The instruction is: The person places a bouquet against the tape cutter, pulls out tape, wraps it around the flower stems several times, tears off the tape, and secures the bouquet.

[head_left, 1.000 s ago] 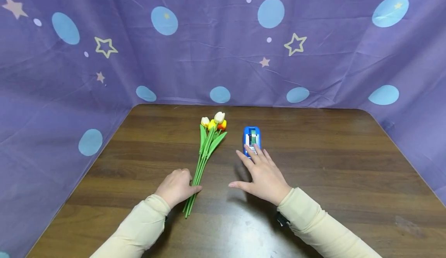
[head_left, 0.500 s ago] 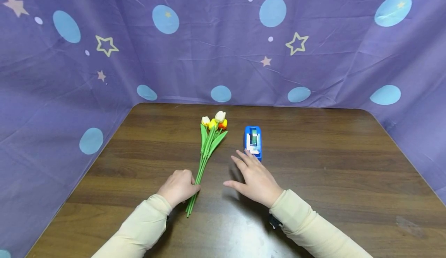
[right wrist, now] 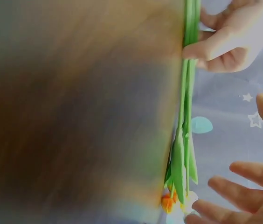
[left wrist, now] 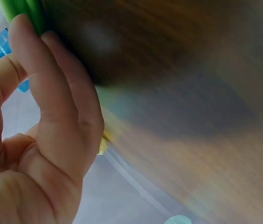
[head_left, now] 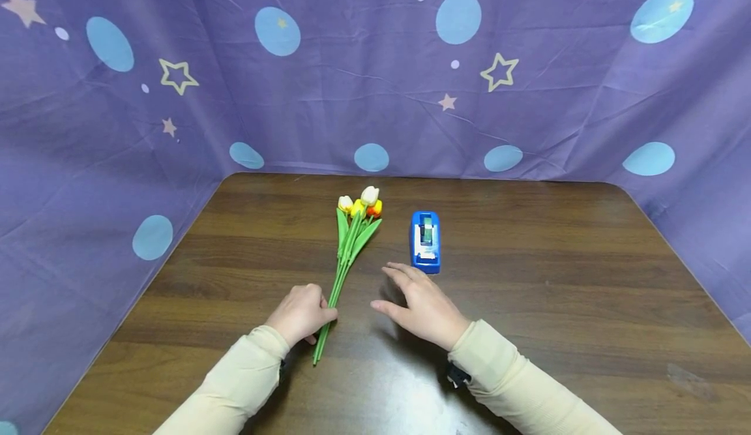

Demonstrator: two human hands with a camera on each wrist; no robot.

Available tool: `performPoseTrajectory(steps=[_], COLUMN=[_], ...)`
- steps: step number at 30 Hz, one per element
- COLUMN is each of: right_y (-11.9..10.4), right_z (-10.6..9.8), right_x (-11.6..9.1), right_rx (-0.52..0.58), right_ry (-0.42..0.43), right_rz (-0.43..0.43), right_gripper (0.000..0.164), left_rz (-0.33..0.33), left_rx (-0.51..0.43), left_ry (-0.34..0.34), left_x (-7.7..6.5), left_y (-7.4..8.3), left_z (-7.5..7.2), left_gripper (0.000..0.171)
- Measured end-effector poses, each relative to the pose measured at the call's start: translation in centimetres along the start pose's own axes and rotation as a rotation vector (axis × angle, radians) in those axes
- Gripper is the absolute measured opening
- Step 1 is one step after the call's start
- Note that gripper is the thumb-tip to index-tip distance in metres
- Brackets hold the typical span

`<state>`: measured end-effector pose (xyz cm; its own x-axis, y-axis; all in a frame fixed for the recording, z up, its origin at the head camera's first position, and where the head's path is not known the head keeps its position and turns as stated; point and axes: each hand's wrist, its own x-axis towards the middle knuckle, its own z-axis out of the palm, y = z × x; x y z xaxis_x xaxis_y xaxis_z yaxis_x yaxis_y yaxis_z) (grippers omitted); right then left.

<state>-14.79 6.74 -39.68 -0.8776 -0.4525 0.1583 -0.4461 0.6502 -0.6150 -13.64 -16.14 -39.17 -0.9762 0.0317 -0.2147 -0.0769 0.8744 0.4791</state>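
Note:
A bunch of artificial tulips (head_left: 351,239) with white, yellow and orange heads lies on the wooden table, heads toward the back. My left hand (head_left: 300,315) pinches the lower stems between thumb and curled fingers. The right wrist view shows its thumb lying over the green stems (right wrist: 185,93). In the left wrist view, fingertips meet the stems (left wrist: 26,11) at the top corner. My right hand (head_left: 425,308) hovers with fingers spread, holding nothing, just in front of a blue tape dispenser (head_left: 426,252). The dispenser stands right of the tulips.
The brown wooden table (head_left: 557,291) reaches back to a purple curtain (head_left: 328,96) with stars and blue dots, which also hangs along both sides. A small clear patch (head_left: 691,381) shows on the tabletop at the right front.
My right hand has drawn back from over the tape dispenser, toward me and slightly left, uncovering it. The left hand stays at the stems, and the tulips have barely moved.

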Motion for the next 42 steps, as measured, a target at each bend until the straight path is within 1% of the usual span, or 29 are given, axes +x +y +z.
performPoseTrajectory(steps=[4, 7, 12, 15, 18, 21, 23, 27, 34, 38, 42], right_y=[0.0, 0.0, 0.1, 0.1, 0.0, -0.1, -0.3, -0.6, -1.1, -1.3, -1.6], right_z=[0.1, 0.3, 0.6, 0.9, 1.2, 1.7, 2.2, 3.2, 4.2, 4.7, 5.1], right_x=[0.3, 0.6, 0.8, 0.8, 0.8, 0.7, 0.7, 0.4, -0.1, -0.2, -0.3], right_rx=[0.274, 0.448, 0.68, 0.783, 0.847, 0.907, 0.952, 1.041, 1.101, 1.119, 1.135], right_ry=[-0.031, -0.061, -0.125, -0.163, -0.195, -0.223, -0.243, -0.288, -0.347, -0.363, -0.363], right_rz=[0.078, 0.138, 0.197, 0.236, 0.273, 0.308, 0.33, 0.365, 0.399, 0.415, 0.428], right_gripper=[0.055, 0.05, 0.048, 0.047, 0.046, 0.044, 0.043, 0.041, 0.037, 0.036, 0.033], left_rz=[0.006, 0.01, 0.009, 0.001, -0.013, -0.03, -0.046, -0.066, -0.078, -0.07, -0.054], left_rx=[-0.002, -0.009, -0.034, -0.07, -0.125, -0.2, -0.25, -0.318, -0.44, -0.465, -0.45], left_ry=[0.001, 0.004, 0.003, -0.006, -0.024, -0.048, -0.064, -0.084, -0.098, -0.097, -0.086], left_x=[0.0, 0.0, 0.0, 0.0, 0.1, 0.1, 0.1, 0.2, 0.3, 0.3, 0.3], left_y=[-0.1, -0.1, -0.1, -0.2, -0.1, 0.2, 0.4, 1.0, 1.9, 2.2, 2.4], left_z=[0.0, 0.0, -0.1, -0.1, -0.2, -0.1, 0.0, 0.2, 0.6, 0.9, 1.2], left_gripper=[0.03, 0.027, 0.021, 0.019, 0.017, 0.014, 0.013, 0.012, 0.008, 0.008, 0.009])
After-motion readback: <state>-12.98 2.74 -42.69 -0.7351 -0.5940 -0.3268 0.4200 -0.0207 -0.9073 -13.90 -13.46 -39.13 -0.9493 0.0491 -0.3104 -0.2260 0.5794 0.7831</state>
